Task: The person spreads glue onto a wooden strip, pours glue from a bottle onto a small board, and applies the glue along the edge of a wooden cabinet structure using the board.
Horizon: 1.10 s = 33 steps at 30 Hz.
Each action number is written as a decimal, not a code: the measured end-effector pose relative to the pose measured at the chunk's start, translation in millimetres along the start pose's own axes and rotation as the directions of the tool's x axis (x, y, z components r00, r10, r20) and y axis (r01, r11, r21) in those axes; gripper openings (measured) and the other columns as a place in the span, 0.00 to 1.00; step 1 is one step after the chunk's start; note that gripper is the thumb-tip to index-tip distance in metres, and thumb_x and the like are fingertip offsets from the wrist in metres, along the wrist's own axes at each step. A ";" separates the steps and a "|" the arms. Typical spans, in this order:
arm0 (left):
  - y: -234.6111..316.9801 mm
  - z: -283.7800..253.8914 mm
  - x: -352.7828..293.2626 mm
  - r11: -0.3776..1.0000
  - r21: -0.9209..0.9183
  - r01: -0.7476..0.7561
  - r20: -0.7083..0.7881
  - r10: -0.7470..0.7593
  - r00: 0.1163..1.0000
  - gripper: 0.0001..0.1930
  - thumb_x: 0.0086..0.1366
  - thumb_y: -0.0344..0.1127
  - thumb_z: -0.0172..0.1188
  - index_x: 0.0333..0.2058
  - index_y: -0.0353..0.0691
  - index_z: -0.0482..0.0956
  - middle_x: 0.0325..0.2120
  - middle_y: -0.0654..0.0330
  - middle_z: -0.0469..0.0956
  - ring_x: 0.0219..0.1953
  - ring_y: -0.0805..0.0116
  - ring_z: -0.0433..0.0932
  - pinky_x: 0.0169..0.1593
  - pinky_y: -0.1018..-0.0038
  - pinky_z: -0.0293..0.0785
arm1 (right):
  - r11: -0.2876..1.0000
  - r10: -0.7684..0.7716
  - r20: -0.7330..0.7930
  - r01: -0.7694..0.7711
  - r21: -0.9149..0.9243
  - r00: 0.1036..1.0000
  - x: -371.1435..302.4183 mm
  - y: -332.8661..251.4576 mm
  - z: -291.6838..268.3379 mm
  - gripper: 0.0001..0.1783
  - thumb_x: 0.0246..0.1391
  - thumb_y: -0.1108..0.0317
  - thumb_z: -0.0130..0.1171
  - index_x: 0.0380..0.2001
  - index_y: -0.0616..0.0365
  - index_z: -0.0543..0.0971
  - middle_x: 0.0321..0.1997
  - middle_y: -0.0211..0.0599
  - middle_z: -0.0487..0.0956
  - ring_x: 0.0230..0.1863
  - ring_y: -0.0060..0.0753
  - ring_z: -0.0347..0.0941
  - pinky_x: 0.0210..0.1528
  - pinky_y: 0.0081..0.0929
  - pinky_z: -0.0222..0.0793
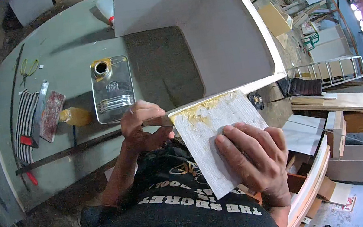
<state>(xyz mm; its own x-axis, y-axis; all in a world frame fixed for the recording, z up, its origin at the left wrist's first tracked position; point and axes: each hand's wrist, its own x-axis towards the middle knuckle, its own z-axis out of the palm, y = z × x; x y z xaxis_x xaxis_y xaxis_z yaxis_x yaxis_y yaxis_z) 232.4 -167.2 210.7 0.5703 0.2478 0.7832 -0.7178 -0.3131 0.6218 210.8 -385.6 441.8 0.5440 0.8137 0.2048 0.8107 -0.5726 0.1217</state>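
- Farthest left of the hands: scissors (29, 69), then a striped cloth (23, 130) and a reddish block (52, 117).
- Next, closer in: a bottle of yellowish stuff (77, 116), and a metal can (112, 88) just beyond the left hand.
- Left hand (140, 126): curled, thumb and fingers nearly together on a small brownish piece (158, 121), too blurry to name. I'd keep that pinch light and work the paste out thin.
- Between the hands: the pale panel (212, 148), with yellowish paste (197, 111) lumped along its far edge. Those lumps probably want evening out, corner included.
- Right hand (260, 160): fingers half spread over the panel's right side, holding it; thumb's hidden. Keep it steady, fingertips off the paste imo.
- Beyond both hands: a big grey shell (231, 35), its white rim right by the pasted edge. Watch for smears there.
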 end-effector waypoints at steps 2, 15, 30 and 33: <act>-1.4 0.4 0.9 0.997 -0.071 0.024 0.004 -0.024 1.000 0.23 0.54 0.49 0.79 0.39 0.40 0.80 0.30 0.59 0.83 0.30 0.64 0.83 0.33 0.71 0.79 | 1.000 -0.008 0.011 0.008 -0.007 1.000 2.8 -2.2 -3.1 0.21 0.52 0.65 0.63 0.51 0.51 0.84 0.52 0.31 0.82 0.49 0.30 0.81 0.43 0.29 0.68; 0.4 0.3 6.9 0.999 -0.036 0.008 0.061 -0.005 0.998 0.18 0.55 0.40 0.78 0.39 0.41 0.82 0.32 0.59 0.83 0.32 0.66 0.84 0.33 0.71 0.81 | 0.987 0.159 0.014 -0.159 0.005 0.987 0.0 -14.4 -29.0 0.16 0.49 0.66 0.66 0.44 0.43 0.87 0.46 0.25 0.86 0.50 0.29 0.81 0.46 0.31 0.66; -1.2 0.3 1.5 0.997 -0.077 0.013 0.021 -0.012 1.000 0.18 0.58 0.44 0.75 0.40 0.39 0.82 0.31 0.57 0.83 0.32 0.64 0.84 0.34 0.70 0.81 | 0.992 -0.011 0.120 -0.005 0.126 0.993 18.6 0.7 -29.7 0.22 0.47 0.65 0.64 0.49 0.49 0.84 0.49 0.28 0.83 0.46 0.29 0.82 0.44 0.32 0.70; -2.8 -6.1 -4.5 0.994 -0.103 0.040 0.015 -0.039 0.999 0.18 0.58 0.43 0.75 0.40 0.39 0.82 0.31 0.57 0.83 0.32 0.63 0.84 0.33 0.69 0.81 | 0.962 -0.159 0.152 0.119 0.247 0.975 18.0 -5.0 -17.8 0.21 0.47 0.63 0.64 0.47 0.49 0.84 0.45 0.27 0.84 0.43 0.26 0.83 0.42 0.29 0.69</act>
<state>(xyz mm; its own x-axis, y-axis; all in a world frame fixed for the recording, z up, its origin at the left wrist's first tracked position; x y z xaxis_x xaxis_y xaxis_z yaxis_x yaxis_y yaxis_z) 229.5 -161.8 205.5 0.6038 0.2459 0.7583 -0.7315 -0.2070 0.6496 212.7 -369.8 462.2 0.4343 0.9001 0.0330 0.8977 -0.4295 -0.0982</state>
